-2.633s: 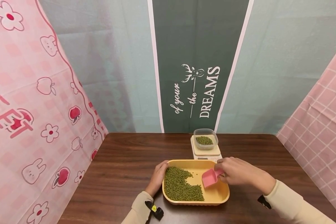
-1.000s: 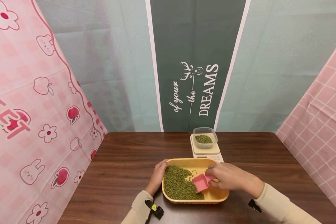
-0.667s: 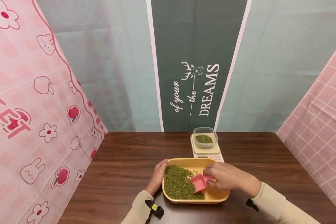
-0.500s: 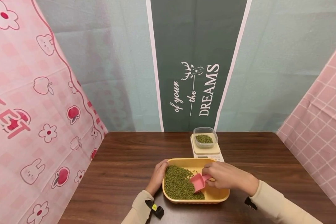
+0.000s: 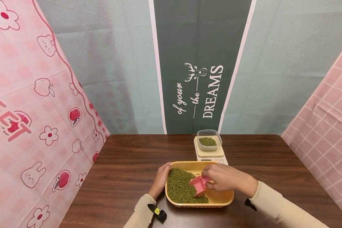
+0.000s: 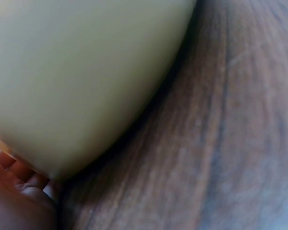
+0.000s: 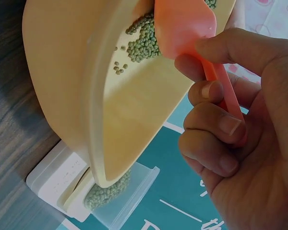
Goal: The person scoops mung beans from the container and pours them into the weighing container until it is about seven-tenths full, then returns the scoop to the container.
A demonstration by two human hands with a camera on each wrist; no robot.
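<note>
Right hand (image 5: 226, 180) gripping pink scoop (image 5: 198, 184) amid green beans (image 5: 180, 190) in yellow tray (image 5: 222, 199) (left hand (image 5: 160, 180) steadying its rim)

Head view looks down; wrist views crowd the yellow tray (image 5: 216, 200).

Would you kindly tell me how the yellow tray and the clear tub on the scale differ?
The yellow tray is opaque, wide and shallow; the clear tub is see-through and much smaller. The tray sits on the table with the left hand at its edge, while the tub stands on the white scale, untouched. The right hand holds a pink scoop in the tray's beans. Both hold green beans.
</note>
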